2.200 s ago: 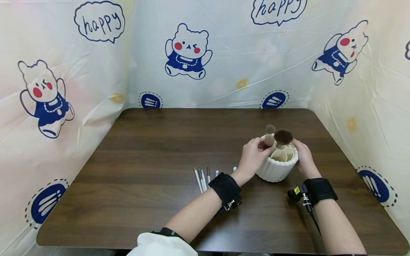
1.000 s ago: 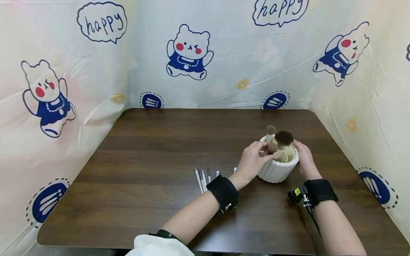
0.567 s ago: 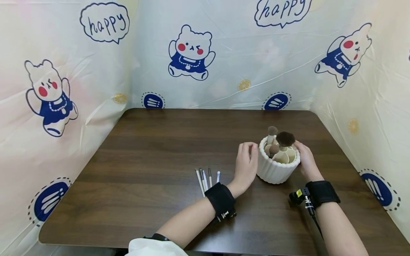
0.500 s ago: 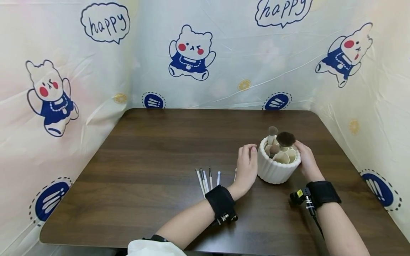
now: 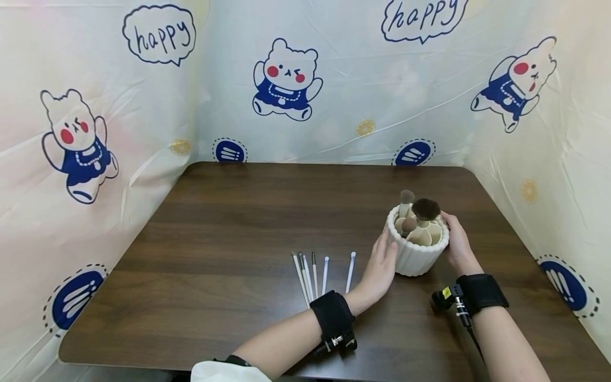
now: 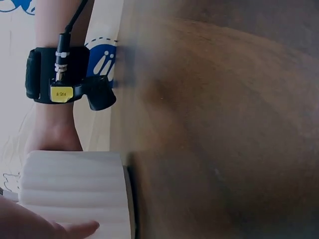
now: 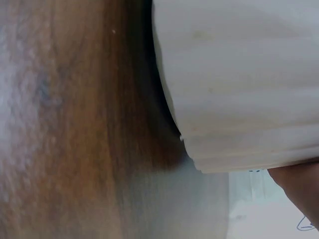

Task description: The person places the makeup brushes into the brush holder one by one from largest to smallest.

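Note:
A white ribbed brush holder with petal-shaped compartments is on the right part of the table. In it are a big dark makeup brush, a greyish one at the back left and a brown one lower down. My left hand touches the holder's left side with fingers fairly straight; the left wrist view has its thumb along the ribbed wall. From the other side my right hand grips the holder, its fingers partly hidden. A dark shadow lies under the base in the right wrist view.
Several slim light-handled sticks lie left of my left wrist, with a separate one nearer the hand. The brown wooden table is bounded by printed curtains at the back and sides.
My left hand has let go of the brown brush, which now sits lower in the holder. That hand drew back left, then came against the holder's side. The right hand has stayed on the holder.

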The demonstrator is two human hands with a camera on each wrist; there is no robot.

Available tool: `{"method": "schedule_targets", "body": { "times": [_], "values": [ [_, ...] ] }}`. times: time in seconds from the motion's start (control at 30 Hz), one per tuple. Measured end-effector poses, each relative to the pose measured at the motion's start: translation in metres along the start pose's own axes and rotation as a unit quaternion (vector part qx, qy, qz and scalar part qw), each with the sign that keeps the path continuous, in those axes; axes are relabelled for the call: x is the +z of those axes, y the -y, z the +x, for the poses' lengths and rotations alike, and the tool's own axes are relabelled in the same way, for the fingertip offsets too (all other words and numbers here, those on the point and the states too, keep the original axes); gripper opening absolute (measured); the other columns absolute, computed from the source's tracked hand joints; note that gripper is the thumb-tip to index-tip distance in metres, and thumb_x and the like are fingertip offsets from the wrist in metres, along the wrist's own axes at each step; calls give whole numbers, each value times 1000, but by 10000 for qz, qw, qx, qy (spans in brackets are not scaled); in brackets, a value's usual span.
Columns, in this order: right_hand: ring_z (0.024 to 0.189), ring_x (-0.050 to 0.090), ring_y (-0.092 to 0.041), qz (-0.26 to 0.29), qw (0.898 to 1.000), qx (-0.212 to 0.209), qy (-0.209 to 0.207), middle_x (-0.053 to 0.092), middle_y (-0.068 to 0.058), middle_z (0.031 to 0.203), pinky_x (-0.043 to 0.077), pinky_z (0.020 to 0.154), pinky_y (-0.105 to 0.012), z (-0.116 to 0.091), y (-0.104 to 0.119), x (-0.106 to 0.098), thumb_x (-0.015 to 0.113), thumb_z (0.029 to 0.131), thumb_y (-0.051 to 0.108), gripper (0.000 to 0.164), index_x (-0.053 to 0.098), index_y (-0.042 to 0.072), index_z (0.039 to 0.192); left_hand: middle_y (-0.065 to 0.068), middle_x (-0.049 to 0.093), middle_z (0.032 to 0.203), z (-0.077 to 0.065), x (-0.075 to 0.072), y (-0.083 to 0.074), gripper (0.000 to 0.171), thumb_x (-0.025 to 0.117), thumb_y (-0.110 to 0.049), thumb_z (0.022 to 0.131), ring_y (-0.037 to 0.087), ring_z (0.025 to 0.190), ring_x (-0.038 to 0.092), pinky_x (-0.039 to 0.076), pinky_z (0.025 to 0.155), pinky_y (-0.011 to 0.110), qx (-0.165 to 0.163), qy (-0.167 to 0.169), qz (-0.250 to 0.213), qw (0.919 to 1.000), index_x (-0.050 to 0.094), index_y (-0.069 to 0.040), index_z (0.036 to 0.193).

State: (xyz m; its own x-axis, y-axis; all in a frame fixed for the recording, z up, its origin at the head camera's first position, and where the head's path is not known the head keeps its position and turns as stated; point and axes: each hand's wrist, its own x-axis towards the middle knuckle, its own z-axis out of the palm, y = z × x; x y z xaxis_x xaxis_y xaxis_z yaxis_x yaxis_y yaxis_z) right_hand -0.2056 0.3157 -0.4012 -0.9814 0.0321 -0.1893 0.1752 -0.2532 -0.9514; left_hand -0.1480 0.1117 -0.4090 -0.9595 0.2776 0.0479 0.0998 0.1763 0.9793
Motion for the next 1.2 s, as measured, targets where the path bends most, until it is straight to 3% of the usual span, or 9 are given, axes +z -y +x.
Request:
{"method": "schedule_targets", "body": {
  "times": [0.07, 0.13, 0.2, 0.3, 0.6, 0.7, 0.83, 1.1, 1.2],
  "values": [
    [127, 40, 3, -83, 9998, 179, -4, 46, 14, 138, 30, 105, -12, -1, -1, 2, 30, 101, 43, 39, 43, 31, 136, 9, 20, 159, -1, 0, 0, 55, 27, -35, 105, 27, 146, 22, 23, 118, 46, 16, 120, -39, 9999, 17, -11, 153],
    [143, 19, -1, -161, 9994, 316, -47, 19, 7, 158, 17, 115, -15, -1, -1, 3, 28, 102, 44, 55, 15, 27, 153, 8, 17, 161, -1, 1, 0, 56, 26, -37, 105, 27, 148, 18, 21, 119, 46, 12, 240, -97, 9997, 16, -10, 153],
    [147, 0, -3, -261, 9989, 385, -51, -6, 9, 161, 7, 119, -19, 0, 0, 4, 24, 102, 42, 65, -6, 17, 153, 8, 14, 161, -1, 1, 0, 57, 26, -38, 105, 27, 149, 15, 19, 119, 46, 6, 327, -115, 9994, 14, -10, 154],
    [147, -7, -7, -300, 9986, 431, -103, -14, 4, 160, 3, 120, -22, 0, 0, 4, 24, 102, 41, 65, -10, 15, 152, 8, 11, 162, -1, 1, 1, 58, 25, -38, 105, 26, 149, 13, 17, 120, 45, 24, 414, -99, 9991, 12, -10, 154],
    [148, 3, -8, -539, 9982, 249, 20, -5, 2, 162, 11, 120, -22, -1, -3, -1, 25, 102, 46, 65, -3, 16, 154, 5, 8, 162, 5, 2, 2, 58, 26, -36, 105, 25, 149, 12, 16, 120, 45, 124, 415, -34, 9991, 9, -11, 154],
    [143, 22, -4, -596, 9982, -66, 31, 17, 8, 160, 26, 113, -17, -1, -9, -2, 29, 102, 47, 63, 10, 19, 154, 6, 10, 162, 9, 1, 4, 58, 26, -37, 105, 26, 149, 14, 18, 120, 45, 77, 393, -19, 9992, 9, -11, 154],
    [126, 41, 4, -482, 9976, -484, -121, 43, 17, 140, 40, 94, -11, -2, -18, 1, 35, 101, 46, 53, 31, 24, 150, 12, 12, 161, 15, -4, 6, 58, 25, -37, 105, 28, 149, 15, 19, 119, 47, 70, 374, 54, 9993, 9, -10, 154],
    [122, 43, 3, -333, 9951, -880, -318, 44, 13, 137, 38, 94, -12, -10, -21, 15, 32, 103, 41, 49, 37, 18, 145, 8, 12, 162, 23, -11, 7, 58, 26, -38, 104, 28, 149, 14, 18, 119, 48, 14, 401, 84, 9992, 7, -15, 155],
    [122, 42, 5, -584, 9942, -868, -256, 44, 14, 136, 37, 96, -12, -9, -19, 12, 32, 102, 44, 52, 35, 17, 147, 8, 11, 162, 23, -11, 8, 59, 27, -41, 104, 28, 149, 13, 18, 119, 49, -64, 408, 92, 9991, 6, -18, 155]
  ]
}}
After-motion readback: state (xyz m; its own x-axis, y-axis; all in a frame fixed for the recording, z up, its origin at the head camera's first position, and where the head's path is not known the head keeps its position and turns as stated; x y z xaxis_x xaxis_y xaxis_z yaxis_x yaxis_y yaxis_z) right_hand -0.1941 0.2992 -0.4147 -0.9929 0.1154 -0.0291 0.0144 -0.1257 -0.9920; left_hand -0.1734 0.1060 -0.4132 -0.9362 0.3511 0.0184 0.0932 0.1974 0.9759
